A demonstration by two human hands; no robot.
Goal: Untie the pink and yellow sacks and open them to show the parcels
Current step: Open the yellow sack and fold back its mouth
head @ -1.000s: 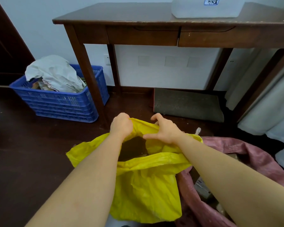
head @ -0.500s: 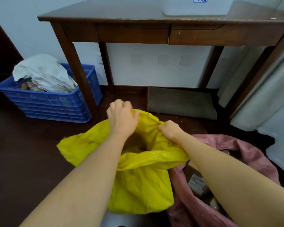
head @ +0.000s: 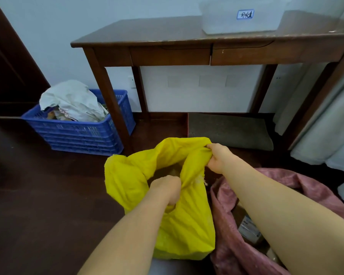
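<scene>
On the dark wooden floor, the crinkled yellow woven sack (head: 179, 221) stands against the slumped pink woven sack (head: 298, 185), whose boxed parcels (head: 248, 229) already show. The left hand (head: 167, 188) grips the near rim, fingers curled; the right hand (head: 216, 155) pinches the far rim. Uneven pulling could topple the light yellow sack or fray its ragged edge.

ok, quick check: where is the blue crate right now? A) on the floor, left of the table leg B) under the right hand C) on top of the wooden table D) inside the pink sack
A: the blue crate sits on the dark floor, left of the wooden table and its front leg, with crumpled white wrapping piled in it, apart from the yellow sack that both hands hold.
</scene>
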